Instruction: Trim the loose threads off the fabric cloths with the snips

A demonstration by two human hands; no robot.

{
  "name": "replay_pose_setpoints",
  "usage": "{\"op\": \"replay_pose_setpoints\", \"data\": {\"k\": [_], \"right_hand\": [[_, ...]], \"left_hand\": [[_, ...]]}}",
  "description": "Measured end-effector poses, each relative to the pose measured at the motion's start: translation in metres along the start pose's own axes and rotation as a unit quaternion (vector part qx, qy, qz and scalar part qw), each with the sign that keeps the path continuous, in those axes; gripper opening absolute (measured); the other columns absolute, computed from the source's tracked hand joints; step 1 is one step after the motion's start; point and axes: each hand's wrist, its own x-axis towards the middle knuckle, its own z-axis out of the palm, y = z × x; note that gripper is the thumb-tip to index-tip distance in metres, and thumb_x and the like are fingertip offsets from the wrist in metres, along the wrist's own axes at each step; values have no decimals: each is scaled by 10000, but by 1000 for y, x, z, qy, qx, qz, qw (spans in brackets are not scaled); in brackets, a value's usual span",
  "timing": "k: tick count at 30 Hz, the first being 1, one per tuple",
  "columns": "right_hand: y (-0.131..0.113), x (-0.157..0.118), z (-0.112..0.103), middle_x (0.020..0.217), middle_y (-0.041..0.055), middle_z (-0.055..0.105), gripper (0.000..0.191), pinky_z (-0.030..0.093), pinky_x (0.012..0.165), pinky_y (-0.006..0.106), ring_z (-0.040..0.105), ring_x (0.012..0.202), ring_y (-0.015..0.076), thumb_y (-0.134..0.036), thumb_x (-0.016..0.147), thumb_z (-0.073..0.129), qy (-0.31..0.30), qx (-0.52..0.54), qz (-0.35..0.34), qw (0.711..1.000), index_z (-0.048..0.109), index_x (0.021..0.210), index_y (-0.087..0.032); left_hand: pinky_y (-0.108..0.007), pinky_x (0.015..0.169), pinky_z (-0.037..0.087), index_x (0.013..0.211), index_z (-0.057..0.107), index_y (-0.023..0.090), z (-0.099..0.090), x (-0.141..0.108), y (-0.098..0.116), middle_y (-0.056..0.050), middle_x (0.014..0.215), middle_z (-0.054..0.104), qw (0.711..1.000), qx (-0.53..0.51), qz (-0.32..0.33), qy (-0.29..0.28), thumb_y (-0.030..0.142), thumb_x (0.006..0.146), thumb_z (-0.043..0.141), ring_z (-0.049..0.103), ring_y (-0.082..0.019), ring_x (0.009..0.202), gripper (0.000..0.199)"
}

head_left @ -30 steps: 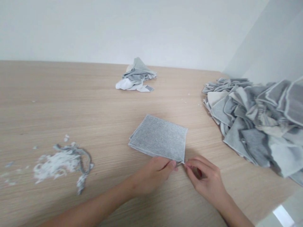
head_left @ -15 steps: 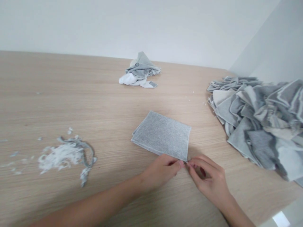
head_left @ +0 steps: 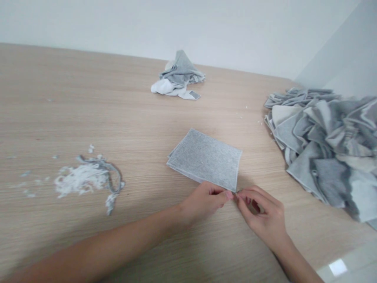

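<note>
Clamped the near edge of the grey cloth (head_left: 209, 159), close by its right corner, between the thumb and fingers (head_left: 226, 195) of the left hand (head_left: 200, 202), probably to steady that corner beside the right hand (head_left: 266, 218). Held the right fingertips together at the corner's tip, likely for fine control; could not tell what was between them. Rested the rest of the cloth flat on the tabletop (head_left: 132, 118), presumably for support, layers slightly offset at the left. Had white scraps (head_left: 84, 179) and a grey strip (head_left: 118, 173) off to the left, apparently clear of both hands, a small bundle (head_left: 182, 70) beyond, near the wall (head_left: 118, 27), and a large pile (head_left: 309, 129) to the right, seemingly for easy reach.
</note>
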Motion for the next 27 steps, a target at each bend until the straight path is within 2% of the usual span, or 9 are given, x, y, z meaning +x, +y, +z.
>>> {"op": "replay_pose_setpoints", "data": {"k": [14,22,27], "right_hand": [[-4,1,-3,801,18,687,140,474,521,226,566,602,100,-59,807,695,9,-31,-10,999,714,864,-184],[-3,0,-4,821,32,703,143,473,507,245,572,581,113,-82,814,690,-1,-46,-26,999,718,897,-194],[-4,3,-7,758,12,663,102,430,467,225,530,556,95,-89,829,678,7,-33,15,999,697,834,-190]], "left_hand": [[-238,431,121,626,427,194,1,-2,3,67,582,340,998,-60,-14,-4,512,844,564,225,-73,493,409],[-269,437,96,581,440,190,1,-2,7,69,541,323,998,-50,-30,21,457,817,583,212,-70,465,384],[-263,430,94,598,454,188,-3,0,3,70,548,335,998,-39,-43,18,472,833,577,207,-69,459,389]]}}
